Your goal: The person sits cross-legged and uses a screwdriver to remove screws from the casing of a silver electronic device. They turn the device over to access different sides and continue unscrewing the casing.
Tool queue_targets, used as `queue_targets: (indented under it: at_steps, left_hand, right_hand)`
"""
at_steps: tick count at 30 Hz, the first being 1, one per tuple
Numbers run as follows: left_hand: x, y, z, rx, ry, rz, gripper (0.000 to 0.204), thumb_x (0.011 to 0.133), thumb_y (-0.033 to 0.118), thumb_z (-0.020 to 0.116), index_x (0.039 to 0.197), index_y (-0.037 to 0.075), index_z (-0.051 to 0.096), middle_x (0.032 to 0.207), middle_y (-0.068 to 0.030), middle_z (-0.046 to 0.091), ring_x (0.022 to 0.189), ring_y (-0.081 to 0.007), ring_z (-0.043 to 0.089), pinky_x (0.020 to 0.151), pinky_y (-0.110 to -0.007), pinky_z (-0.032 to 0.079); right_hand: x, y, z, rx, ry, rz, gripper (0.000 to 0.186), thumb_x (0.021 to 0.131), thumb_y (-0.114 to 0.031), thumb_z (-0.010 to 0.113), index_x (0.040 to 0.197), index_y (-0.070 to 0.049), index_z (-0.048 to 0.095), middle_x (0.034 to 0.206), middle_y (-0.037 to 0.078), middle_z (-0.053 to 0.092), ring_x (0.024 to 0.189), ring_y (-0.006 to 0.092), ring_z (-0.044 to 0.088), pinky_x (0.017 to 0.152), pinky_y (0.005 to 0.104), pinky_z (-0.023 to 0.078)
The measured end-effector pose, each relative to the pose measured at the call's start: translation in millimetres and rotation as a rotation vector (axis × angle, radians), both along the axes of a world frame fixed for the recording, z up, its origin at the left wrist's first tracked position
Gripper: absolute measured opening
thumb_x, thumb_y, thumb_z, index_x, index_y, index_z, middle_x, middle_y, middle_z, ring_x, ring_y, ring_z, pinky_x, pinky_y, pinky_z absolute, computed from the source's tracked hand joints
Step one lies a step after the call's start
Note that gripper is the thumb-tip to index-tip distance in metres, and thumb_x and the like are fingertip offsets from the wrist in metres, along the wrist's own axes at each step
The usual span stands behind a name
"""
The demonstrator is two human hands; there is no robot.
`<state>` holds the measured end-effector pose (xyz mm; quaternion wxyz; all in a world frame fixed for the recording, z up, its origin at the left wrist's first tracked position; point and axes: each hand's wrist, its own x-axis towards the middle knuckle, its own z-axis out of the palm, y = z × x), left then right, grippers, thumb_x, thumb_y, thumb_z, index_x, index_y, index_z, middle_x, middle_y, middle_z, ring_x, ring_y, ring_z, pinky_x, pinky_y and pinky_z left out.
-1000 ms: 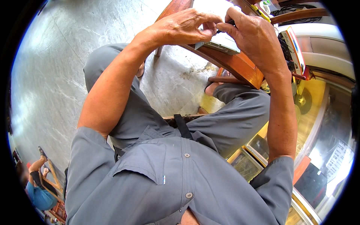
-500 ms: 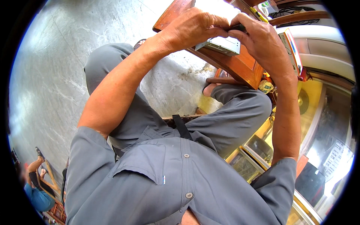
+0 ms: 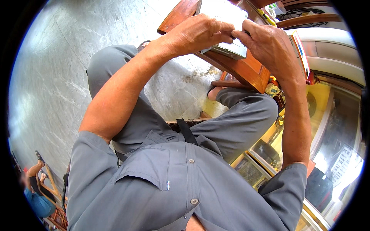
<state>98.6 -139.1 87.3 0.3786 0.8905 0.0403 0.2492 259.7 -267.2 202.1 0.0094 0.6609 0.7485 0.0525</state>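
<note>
A silver metal box (image 3: 234,51) with a boxy casing lies on the reddish-brown wooden table (image 3: 252,71), its bright top partly washed out by light. Over its near edge, my left hand (image 3: 198,34) has thumb and fingers pinched together. Opposite it, my right hand (image 3: 269,44) is also closed in a pinch, with its fingertips almost meeting the left ones. A small dark thing shows only as a sliver at the right fingertips; what it is I cannot make out. Whether the left fingers share hold of it is hidden.
To the right stand a box with an orange edge (image 3: 301,52), a yellow-lit glass case (image 3: 254,175) and coiled black cables (image 3: 304,13). My knees (image 3: 254,111) are below the table. At far lower left, a person in blue (image 3: 40,204) is near a wooden chair.
The dark thing between my hands shows less now. My right fingers have shifted slightly, and more of the metal box's top is uncovered. Both arms have barely moved.
</note>
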Motion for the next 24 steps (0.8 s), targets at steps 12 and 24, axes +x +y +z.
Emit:
queue_targets:
  at_steps: [12, 24]
  left_hand:
    - [5.8, 0.7, -4.7, -0.076, -0.063, 0.007, 0.024, 0.099, 0.02, 0.073, 0.121, 0.012, 0.079, 0.101, -0.0091, 0.08, 0.086, -0.0193, 0.074, 0.084, -0.034, 0.059]
    - [0.1, 0.0, -7.9, -0.127, 0.028, 0.044, 0.031, 0.102, 0.027, 0.07, 0.129, 0.015, 0.076, 0.094, -0.0093, 0.078, 0.08, -0.0178, 0.07, 0.078, -0.034, 0.056]
  right_hand:
    - [-4.2, -5.4, 6.3, 0.015, 0.161, 0.095, 0.018, 0.101, -0.019, 0.066, 0.101, -0.003, 0.059, 0.094, 0.017, 0.067, 0.088, 0.0386, 0.068, 0.078, 0.0489, 0.052]
    - [-5.1, 3.7, 1.1, -0.066, -0.085, -0.101, 0.022, 0.102, -0.021, 0.065, 0.093, -0.002, 0.059, 0.072, 0.019, 0.064, 0.075, 0.0399, 0.068, 0.069, 0.0505, 0.052]
